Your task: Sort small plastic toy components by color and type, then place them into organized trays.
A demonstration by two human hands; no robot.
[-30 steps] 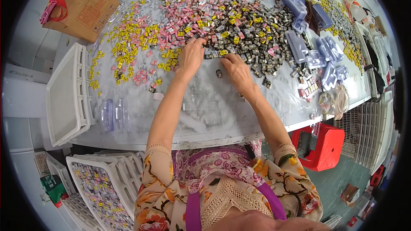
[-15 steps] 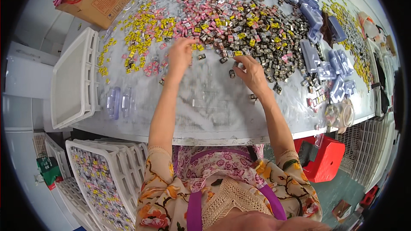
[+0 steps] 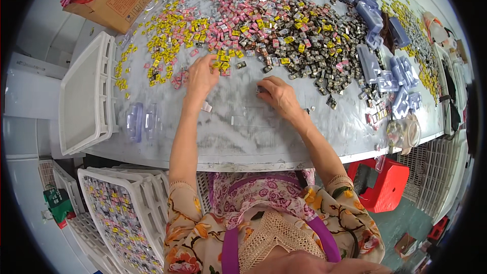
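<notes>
One small dark piece is pinched by the right hand at the grey table. The left hand adjoins yellow pieces; whether it grips any cannot be determined.

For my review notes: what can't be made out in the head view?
Head view: whether the left hand grips any yellow pieces; the hand itself hides the contact.
Head view: full shape of the small dark piece; the right hand covers part.
Head view: top of the cardboard box; cut off by the upper edge.
</notes>
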